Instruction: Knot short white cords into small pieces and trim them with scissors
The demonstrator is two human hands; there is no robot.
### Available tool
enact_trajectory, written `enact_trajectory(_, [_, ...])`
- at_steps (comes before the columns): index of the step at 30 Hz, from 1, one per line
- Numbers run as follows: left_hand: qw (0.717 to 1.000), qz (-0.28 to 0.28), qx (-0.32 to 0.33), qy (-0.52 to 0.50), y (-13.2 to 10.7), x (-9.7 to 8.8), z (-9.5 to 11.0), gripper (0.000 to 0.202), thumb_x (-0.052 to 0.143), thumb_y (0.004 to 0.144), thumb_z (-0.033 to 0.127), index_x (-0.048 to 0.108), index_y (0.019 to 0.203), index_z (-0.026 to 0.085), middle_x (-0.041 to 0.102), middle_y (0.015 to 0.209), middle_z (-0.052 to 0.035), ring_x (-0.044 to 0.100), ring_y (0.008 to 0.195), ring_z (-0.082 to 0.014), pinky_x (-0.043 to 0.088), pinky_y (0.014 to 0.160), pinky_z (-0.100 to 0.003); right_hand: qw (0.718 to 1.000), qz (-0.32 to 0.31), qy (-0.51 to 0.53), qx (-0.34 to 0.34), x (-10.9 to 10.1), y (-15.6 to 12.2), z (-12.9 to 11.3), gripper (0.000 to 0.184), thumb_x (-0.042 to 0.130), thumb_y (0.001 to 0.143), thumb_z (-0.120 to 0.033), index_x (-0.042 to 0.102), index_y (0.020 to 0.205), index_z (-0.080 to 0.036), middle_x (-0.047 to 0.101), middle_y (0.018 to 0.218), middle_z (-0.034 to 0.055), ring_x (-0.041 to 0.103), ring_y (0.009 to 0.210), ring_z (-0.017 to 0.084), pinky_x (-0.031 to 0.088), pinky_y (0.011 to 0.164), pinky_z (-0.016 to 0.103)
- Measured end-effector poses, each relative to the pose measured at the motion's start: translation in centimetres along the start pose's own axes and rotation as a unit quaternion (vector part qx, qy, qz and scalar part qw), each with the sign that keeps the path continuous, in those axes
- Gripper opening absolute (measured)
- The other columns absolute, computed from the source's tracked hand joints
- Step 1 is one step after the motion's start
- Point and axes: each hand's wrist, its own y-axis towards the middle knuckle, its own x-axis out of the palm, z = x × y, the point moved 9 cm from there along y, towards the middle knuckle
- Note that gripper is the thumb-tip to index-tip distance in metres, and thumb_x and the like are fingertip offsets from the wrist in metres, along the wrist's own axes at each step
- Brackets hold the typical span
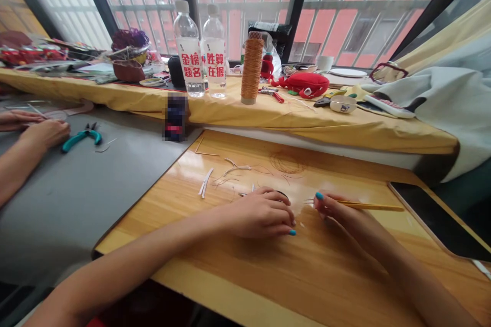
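My left hand point(264, 214) rests palm down on the wooden table point(238, 271), its fingers curled and the thumb close to the index fingertip. Whatever may lie between those fingertips is hidden or too small to name. Partly under this hand are scissors point(283, 194), with a dark handle loop and bits of blade showing. A pair of gold tweezers point(368, 206) is gripped in my right hand point(332, 207), the thin tips pointing left toward my left hand. Beyond my hands lie a loose coil of thin brown thread point(287, 162), thread scraps and white wrapped strips point(206, 183).
A phone point(437, 219) lies at right. On the grey table at left, another person's hands point(46, 130) work near teal-handled pliers point(82, 138). The yellow-covered sill point(326, 130) bears two bottles point(190, 56), an orange thread spool point(252, 69), a red pouch point(307, 84) and a small bowl point(343, 104).
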Motion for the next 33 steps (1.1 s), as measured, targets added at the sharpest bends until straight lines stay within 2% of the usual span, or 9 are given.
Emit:
enact_trajectory(3, [0.996, 0.042, -0.067, 0.032, -0.1, -0.6, -1.4, 0.027, 0.037, 0.084, 0.035, 0.056, 0.085, 0.016, 0.059, 0.095, -0.0049, 0.048, 0.092, -0.0150, 0.035, 0.083, -0.028, 0.998, 0.036, 0.032, 0.030, 0.2, 0.2, 1.1, 0.030, 0.054, 0.070, -0.047, 0.056, 0.066, -0.017, 0.045, 0.051, -0.0037, 0.039, 0.045, 0.007, 0.027, 0.041, 0.020])
enact_trajectory(6, [0.991, 0.059, -0.102, 0.064, -0.2, -0.5, -2.1, 0.032, 0.044, 0.078, 0.044, 0.056, 0.086, 0.016, 0.057, 0.091, -0.0069, 0.046, 0.087, -0.0173, 0.037, 0.079, -0.031, 0.995, 0.064, 0.064, 0.051, 0.7, 0.0, 1.3, 0.031, 0.058, 0.065, -0.047, 0.053, 0.077, -0.019, 0.049, 0.052, -0.0044, 0.041, 0.040, 0.007, 0.026, 0.038, 0.020])
enact_trajectory(8, [0.993, 0.046, -0.089, 0.064, -0.2, -0.1, -1.6, 0.026, 0.046, 0.078, 0.040, 0.056, 0.088, 0.018, 0.055, 0.093, -0.0062, 0.044, 0.089, -0.0177, 0.036, 0.080, -0.032, 0.995, 0.064, 0.058, 0.043, 1.2, 0.0, 0.9, 0.031, 0.059, 0.065, -0.046, 0.052, 0.077, -0.019, 0.050, 0.051, -0.0043, 0.043, 0.040, 0.008, 0.029, 0.039, 0.020])
enact_trajectory(10, [0.995, 0.028, -0.077, 0.054, -0.3, 0.3, -1.2, 0.017, 0.046, 0.078, 0.027, 0.056, 0.090, 0.020, 0.054, 0.098, -0.0052, 0.043, 0.093, -0.0174, 0.036, 0.082, -0.031, 0.998, 0.045, 0.038, 0.035, 1.8, 0.0, 0.6, 0.030, 0.058, 0.065, -0.045, 0.051, 0.075, -0.018, 0.051, 0.049, -0.0043, 0.044, 0.040, 0.009, 0.031, 0.040, 0.020])
enact_trajectory(13, [0.995, 0.028, -0.079, 0.051, -0.3, 0.0, -1.0, 0.023, 0.044, 0.077, 0.017, 0.055, 0.097, 0.019, 0.052, 0.102, -0.0059, 0.042, 0.095, -0.0177, 0.035, 0.082, -0.031, 0.999, 0.017, 0.025, 0.034, 2.2, 0.0, 0.5, 0.028, 0.058, 0.065, -0.044, 0.050, 0.072, -0.018, 0.050, 0.046, -0.0046, 0.044, 0.039, 0.009, 0.031, 0.039, 0.021])
enact_trajectory(16, [0.996, 0.029, -0.072, 0.049, -0.4, -0.6, -0.9, 0.024, 0.043, 0.078, 0.017, 0.053, 0.099, 0.018, 0.053, 0.103, -0.0060, 0.043, 0.093, -0.0170, 0.034, 0.081, -0.030, 0.999, 0.027, 0.026, 0.039, 2.0, -0.1, 0.6, 0.027, 0.057, 0.066, -0.043, 0.050, 0.071, -0.018, 0.049, 0.045, -0.0049, 0.043, 0.037, 0.008, 0.030, 0.037, 0.020])
enact_trajectory(21, [0.999, -0.005, -0.007, 0.046, -0.3, -0.2, -0.2, 0.016, 0.043, 0.080, 0.022, 0.056, 0.089, 0.021, 0.058, 0.093, -0.0021, 0.046, 0.091, -0.0135, 0.032, 0.080, -0.027, 0.997, 0.041, 0.041, 0.057, 2.4, -0.7, 0.7, 0.028, 0.056, 0.066, -0.045, 0.050, 0.072, -0.018, 0.050, 0.044, -0.0047, 0.042, 0.035, 0.008, 0.030, 0.034, 0.019])
enact_trajectory(27, [0.993, 0.023, -0.032, 0.112, -0.4, -0.3, -0.9, 0.021, 0.037, 0.083, 0.026, 0.057, 0.086, 0.020, 0.058, 0.095, -0.0033, 0.046, 0.084, -0.0138, 0.032, 0.075, -0.027, 0.998, 0.027, 0.019, 0.051, 3.3, -0.8, 0.8, 0.030, 0.053, 0.067, -0.047, 0.050, 0.076, -0.018, 0.049, 0.043, -0.0045, 0.044, 0.034, 0.010, 0.032, 0.033, 0.020])
enact_trajectory(33, [0.992, 0.027, -0.019, 0.118, -0.5, 0.0, -0.5, 0.022, 0.035, 0.082, 0.023, 0.053, 0.096, 0.021, 0.058, 0.095, -0.0029, 0.046, 0.083, -0.0136, 0.032, 0.074, -0.027, 0.999, 0.015, 0.031, 0.027, 3.9, -0.8, 0.3, 0.029, 0.051, 0.070, -0.044, 0.048, 0.084, -0.019, 0.051, 0.046, -0.0050, 0.045, 0.034, 0.009, 0.031, 0.031, 0.018])
